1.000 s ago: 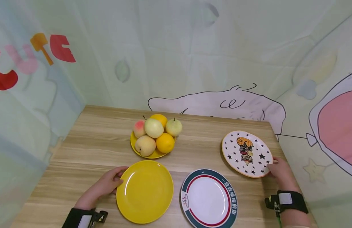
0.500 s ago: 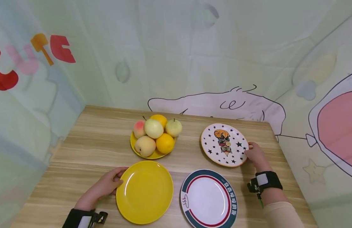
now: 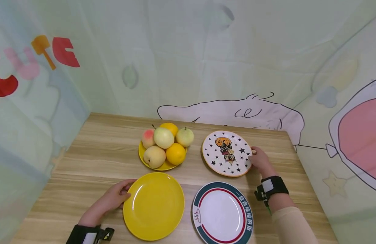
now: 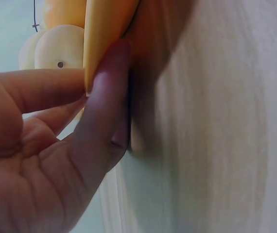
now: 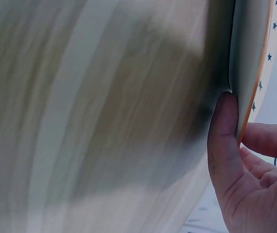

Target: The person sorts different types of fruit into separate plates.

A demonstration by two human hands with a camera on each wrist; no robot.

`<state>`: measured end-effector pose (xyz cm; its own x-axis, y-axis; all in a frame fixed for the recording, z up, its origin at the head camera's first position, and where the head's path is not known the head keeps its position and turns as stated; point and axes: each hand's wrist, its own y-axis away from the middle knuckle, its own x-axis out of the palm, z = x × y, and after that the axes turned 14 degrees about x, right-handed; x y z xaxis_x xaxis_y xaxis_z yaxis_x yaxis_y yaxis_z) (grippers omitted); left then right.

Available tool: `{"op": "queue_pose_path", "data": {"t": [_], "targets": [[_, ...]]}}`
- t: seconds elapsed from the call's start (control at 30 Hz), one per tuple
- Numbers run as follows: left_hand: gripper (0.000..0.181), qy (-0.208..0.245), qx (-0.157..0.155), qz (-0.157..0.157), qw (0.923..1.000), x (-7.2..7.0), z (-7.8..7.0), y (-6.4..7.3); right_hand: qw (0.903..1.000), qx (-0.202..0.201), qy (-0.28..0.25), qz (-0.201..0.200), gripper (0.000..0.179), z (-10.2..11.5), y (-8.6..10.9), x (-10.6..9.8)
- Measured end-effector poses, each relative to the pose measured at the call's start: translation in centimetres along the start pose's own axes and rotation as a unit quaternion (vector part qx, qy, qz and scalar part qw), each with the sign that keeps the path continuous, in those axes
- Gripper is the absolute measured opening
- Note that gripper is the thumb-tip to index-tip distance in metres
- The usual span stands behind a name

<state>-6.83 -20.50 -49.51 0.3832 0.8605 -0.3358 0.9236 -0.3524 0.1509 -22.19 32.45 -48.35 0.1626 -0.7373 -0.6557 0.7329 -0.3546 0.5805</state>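
Star-patterned plate [image 3: 227, 154] has shifted leftward over the past second, from near the right edge of the desk [image 3: 96, 145] to just beside the fruit-laden yellow plate [image 3: 168, 165]; repositioning judged well advanced. Right hand [image 3: 260, 161] pinches its rim; left hand [image 3: 116, 195], unmoved, pinches the larger yellow plate [image 3: 153, 206]. Wrist views show a digit under each rim, hidden from the head view.

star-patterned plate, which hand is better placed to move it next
Probably the right hand: it pinches this plate at the rim. The left hand grips the front yellow plate by its left edge, and that plate and the fruit plate are nearer to it.
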Motion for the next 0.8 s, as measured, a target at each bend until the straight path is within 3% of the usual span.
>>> {"op": "queue_pose_path", "data": {"t": [0.37,0.53,0.8], "targets": [[0.047,-0.010,0.005,-0.011,0.9999,0.3,0.5,0.0,0.9996,-0.026,0.009,-0.008,0.055,1.6,0.2,1.9],[0.047,-0.009,0.001,-0.012,0.9999,0.4,0.5,0.1,0.9991,-0.041,0.006,-0.006,0.056,1.7,0.4,1.8],[0.047,-0.007,0.001,-0.011,0.9999,0.2,0.3,0.1,0.9996,-0.026,0.008,0.007,0.057,2.2,0.5,1.9]]}}
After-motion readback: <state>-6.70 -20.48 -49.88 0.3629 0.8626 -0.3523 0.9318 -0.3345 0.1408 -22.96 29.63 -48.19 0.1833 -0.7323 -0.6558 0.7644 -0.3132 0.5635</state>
